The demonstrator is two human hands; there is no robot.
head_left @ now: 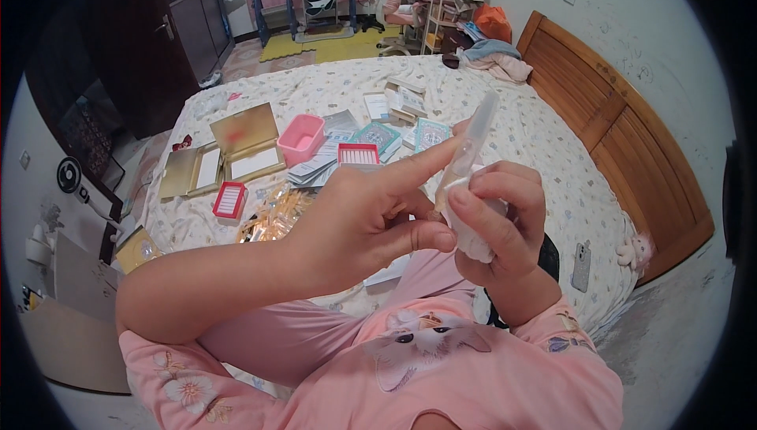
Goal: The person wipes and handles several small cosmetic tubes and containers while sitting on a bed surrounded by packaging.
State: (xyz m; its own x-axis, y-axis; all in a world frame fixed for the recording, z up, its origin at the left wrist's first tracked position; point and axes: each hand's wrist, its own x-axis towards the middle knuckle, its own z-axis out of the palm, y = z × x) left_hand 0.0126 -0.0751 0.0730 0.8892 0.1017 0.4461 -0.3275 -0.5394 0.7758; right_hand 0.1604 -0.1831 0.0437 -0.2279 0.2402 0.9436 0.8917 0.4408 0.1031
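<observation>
Translucent capped tube [477,130] stands tilted between a person's two hands above a bed [544,170], its capped end leaning toward 1 o'clock and its lower end toward 7 o'clock. The left hand [355,213] comes in from 8 o'clock, its index finger stretched out to the tube's side while the other fingers bend inward near the lower end; whether they grip it, one cannot tell. The right hand [516,217], just to the tube's 4 o'clock, has its fingers curled closed around a soft white wad [475,242], which sits against the tube's lower part.

Around the hands, goods crowd the patterned sheet. At 9 o'clock lie a heap of orange-toned packets [276,213] and, past it, a red-rimmed tray of white strips [229,201]. Toward 10 o'clock are a second red-rimmed tray [359,155], a pink plastic basket [303,136] and, beyond, a hinged gold-toned case [248,134] with its lid raised. Flat white boxes [408,102] are piled at 11 o'clock. A wooden headboard [619,118] rises at 2 o'clock; a grey smartphone [581,267] rests at 4 o'clock, near a small doll [635,251].
</observation>
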